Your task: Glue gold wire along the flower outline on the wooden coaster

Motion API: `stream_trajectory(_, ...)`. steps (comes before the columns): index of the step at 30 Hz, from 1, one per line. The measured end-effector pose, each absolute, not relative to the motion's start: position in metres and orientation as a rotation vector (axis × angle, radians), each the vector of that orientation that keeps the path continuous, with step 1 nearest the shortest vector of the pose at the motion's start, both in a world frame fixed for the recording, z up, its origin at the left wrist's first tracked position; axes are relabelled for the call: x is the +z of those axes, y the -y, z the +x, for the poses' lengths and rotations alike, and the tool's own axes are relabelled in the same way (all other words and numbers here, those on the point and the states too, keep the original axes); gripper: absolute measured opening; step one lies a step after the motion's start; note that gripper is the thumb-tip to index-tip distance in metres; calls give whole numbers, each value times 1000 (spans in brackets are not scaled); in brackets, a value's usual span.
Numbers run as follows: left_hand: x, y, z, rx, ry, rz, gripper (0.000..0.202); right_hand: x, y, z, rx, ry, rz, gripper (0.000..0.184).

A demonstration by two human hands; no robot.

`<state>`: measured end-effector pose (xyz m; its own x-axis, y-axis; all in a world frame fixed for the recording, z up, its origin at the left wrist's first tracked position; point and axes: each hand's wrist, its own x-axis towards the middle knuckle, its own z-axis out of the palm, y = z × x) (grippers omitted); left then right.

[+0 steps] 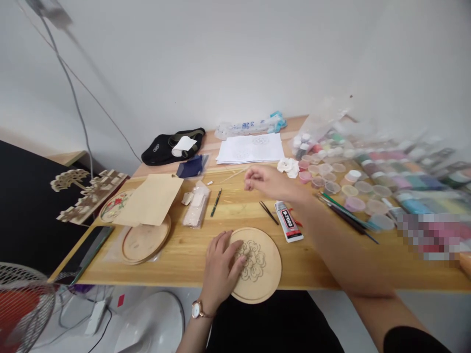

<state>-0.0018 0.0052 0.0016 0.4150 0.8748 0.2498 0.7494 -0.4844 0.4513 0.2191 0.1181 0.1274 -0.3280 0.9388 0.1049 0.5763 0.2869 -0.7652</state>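
Observation:
A round wooden disc (270, 269) with a dark line drawing of a flower lies at the table's front edge, partly overhanging it. My left hand (222, 260) rests on the disc's left side, fingers spread and thumb on the drawing. Stretched out over the back of the table, my right hand (263, 180) has its fingers curled in; whether anything is between them is hidden. Close to those fingertips is a thin pale stick (233, 174), and I cannot tell if they touch it. Under my right forearm are black tweezers (269, 213) and a B-7000 glue tube (289, 223).
Small plastic cups (332, 187) and blurred bags of coloured material (401, 169) crowd the right. Paper sheets (250, 148) and a black pouch (172, 146) lie at the back. Leftward are a pen (216, 202), a brown envelope (150, 198), another wooden disc (145, 242) and a phone (86, 255).

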Motion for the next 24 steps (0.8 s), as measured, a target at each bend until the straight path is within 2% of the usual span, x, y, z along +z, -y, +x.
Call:
stream_trajectory(4, 0, -5, -1, 669, -1427, 2405, 26, 153, -100, 241, 763, 1728, -1115, 4)
stream_trajectory(7, 0, -6, -1, 662, -1435, 2412, 26, 162, -88, 248, 734, 1597, -951, 5)
stream_trajectory(24, 2, -6, -1, 659, -1447, 2436, 27, 176, -69, 257, 713, 1581, -991, 11)
